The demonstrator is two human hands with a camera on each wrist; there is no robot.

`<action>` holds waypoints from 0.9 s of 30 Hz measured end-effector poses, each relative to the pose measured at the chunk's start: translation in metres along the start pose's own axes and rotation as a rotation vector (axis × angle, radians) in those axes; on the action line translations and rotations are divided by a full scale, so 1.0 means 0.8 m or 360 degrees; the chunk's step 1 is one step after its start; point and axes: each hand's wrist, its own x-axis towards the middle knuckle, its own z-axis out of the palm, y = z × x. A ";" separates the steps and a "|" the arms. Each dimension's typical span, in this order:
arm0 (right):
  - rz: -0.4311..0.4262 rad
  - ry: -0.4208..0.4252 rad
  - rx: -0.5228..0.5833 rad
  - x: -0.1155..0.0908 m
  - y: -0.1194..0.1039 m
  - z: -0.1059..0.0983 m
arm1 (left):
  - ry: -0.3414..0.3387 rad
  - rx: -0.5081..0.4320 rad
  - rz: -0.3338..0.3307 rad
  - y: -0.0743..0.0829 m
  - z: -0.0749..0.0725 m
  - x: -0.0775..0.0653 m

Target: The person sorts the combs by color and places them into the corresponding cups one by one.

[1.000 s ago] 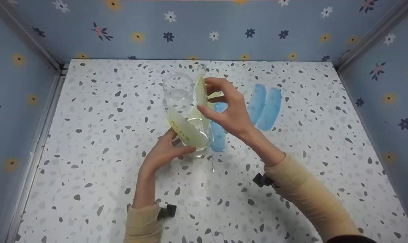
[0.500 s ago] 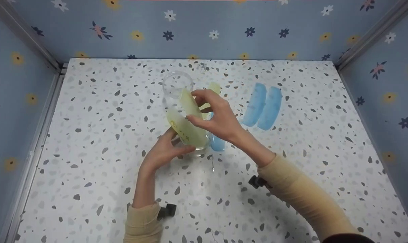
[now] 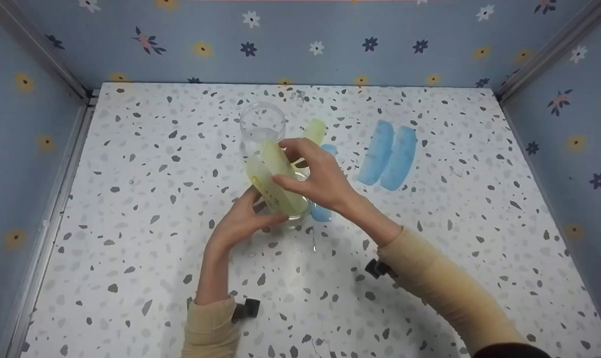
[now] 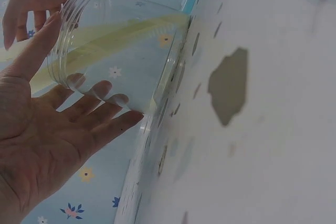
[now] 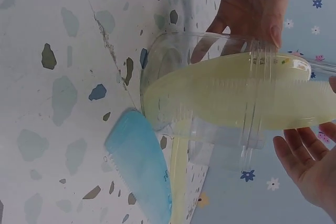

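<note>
A clear plastic jar stands on the table, and my left hand holds it from the left, thumb by the rim and fingers along the side in the left wrist view. One pale yellow comb with a small print leans inside it. My right hand pinches a second pale yellow comb between thumb and fingers. In the right wrist view this toothed comb reaches down into the jar beside the first one. Its upper end is partly behind the fingers.
Another clear round container stands behind the jar. A yellow comb and a blue comb lie right of the jar, partly under my right hand. Two blue combs lie farther right. A flowered wall borders the table's back.
My right hand has moved left and toward me, bringing its yellow comb from above the jar's right side down into it beside the first comb. My left hand has stayed on the jar.
</note>
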 end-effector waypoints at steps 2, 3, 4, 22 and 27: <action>0.0023 0.0040 -0.0038 0.004 0.034 0.019 | -0.0050 0.0017 0.0008 -0.057 -0.013 0.026; 0.0032 0.0049 -0.0054 0.006 0.048 0.026 | -0.0063 0.0026 0.0008 -0.081 -0.017 0.037; 0.0017 0.0088 -0.0066 0.007 0.060 0.033 | -0.0090 0.0031 0.0026 -0.098 -0.021 0.045; 0.0082 -0.0048 -0.0284 0.000 0.075 0.038 | -0.0032 0.0020 0.0061 -0.120 -0.021 0.056; 0.0103 -0.0016 -0.0265 0.004 0.083 0.028 | -0.0035 0.0039 0.0074 -0.120 -0.020 0.055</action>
